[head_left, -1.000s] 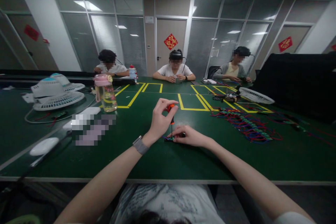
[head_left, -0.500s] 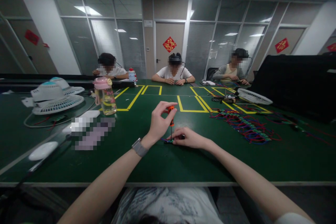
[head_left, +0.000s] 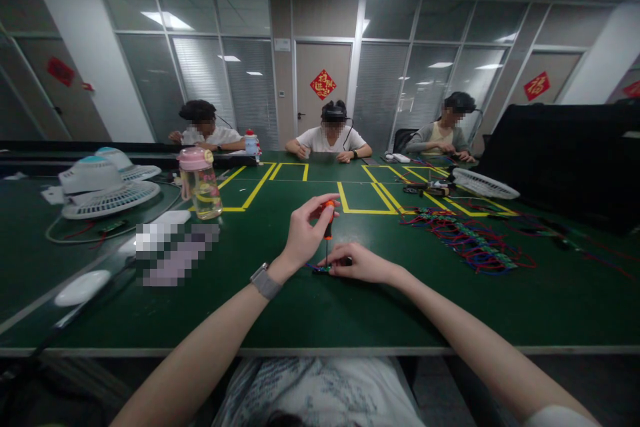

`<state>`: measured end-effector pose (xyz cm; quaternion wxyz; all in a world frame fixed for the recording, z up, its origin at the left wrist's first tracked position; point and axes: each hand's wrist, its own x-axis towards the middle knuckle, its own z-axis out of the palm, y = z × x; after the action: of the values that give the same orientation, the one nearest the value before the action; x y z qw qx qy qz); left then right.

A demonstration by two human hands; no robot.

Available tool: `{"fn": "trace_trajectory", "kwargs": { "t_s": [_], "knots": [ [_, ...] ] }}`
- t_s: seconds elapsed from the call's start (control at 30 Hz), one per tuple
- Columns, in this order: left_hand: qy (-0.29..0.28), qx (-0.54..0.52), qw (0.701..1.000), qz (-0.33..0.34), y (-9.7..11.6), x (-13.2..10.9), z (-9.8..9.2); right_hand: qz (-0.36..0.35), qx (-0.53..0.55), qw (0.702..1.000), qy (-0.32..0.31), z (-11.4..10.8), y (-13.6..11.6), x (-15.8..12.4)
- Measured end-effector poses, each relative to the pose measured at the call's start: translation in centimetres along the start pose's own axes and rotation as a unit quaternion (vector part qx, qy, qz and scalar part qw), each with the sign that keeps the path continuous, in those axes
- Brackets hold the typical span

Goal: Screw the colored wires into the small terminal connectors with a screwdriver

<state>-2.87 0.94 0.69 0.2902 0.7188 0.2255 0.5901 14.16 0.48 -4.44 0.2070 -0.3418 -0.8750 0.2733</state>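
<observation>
An orange and black screwdriver stands upright, its handle pinched near the top between the thumb and fingers of my left hand. The thin shaft runs down to a small green circuit board lying on the table. Low beside it, my right hand rests on the table with its fingers closed on the board's right edge. Those fingers partly cover the board, and the exact point where the screwdriver tip touches is too small to make out.
To the right lies a row of wired circuit boards. A pink-lidded bottle, white fans and a white computer mouse are on the left. Three people sit across the green table. A black screen-like panel stands at right.
My left fingers have shifted slightly around the screwdriver handle, which looks turned and a little more upright. My right hand and the board stay put. Across the table, the middle person's hands have moved apart.
</observation>
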Motion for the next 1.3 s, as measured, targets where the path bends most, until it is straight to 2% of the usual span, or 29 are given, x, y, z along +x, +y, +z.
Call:
{"fn": "trace_trajectory", "kwargs": {
  "t_s": [0.17,0.33,0.47,0.77,0.97,1.07,1.3],
  "knots": [
    [-0.008,0.065,0.997,0.034,-0.13,-0.07,0.04,-0.004,0.005,1.000,0.003,0.07,0.15,0.04],
    [-0.036,0.007,0.999,0.011,-0.23,-0.08,0.04,-0.003,0.006,1.000,0.003,0.03,0.00,0.03],
    [-0.018,-0.009,1.000,0.013,-0.06,-0.06,-0.11,-0.004,0.006,1.000,0.001,0.04,0.07,0.04],
    [0.045,0.101,0.992,0.064,0.12,-0.03,-0.12,-0.003,0.013,1.000,-0.001,-0.01,0.02,0.00],
    [0.018,0.022,0.999,0.029,-0.22,-0.11,-0.21,0.000,0.012,1.000,-0.002,-0.06,-0.12,-0.02],
    [0.026,-0.012,1.000,0.011,-0.19,-0.22,-0.13,0.001,0.010,1.000,-0.002,-0.08,-0.17,0.00],
    [0.050,0.058,0.996,0.037,0.22,-0.05,0.03,0.004,0.021,1.000,-0.003,-0.06,-0.19,0.00]
  ]
}}
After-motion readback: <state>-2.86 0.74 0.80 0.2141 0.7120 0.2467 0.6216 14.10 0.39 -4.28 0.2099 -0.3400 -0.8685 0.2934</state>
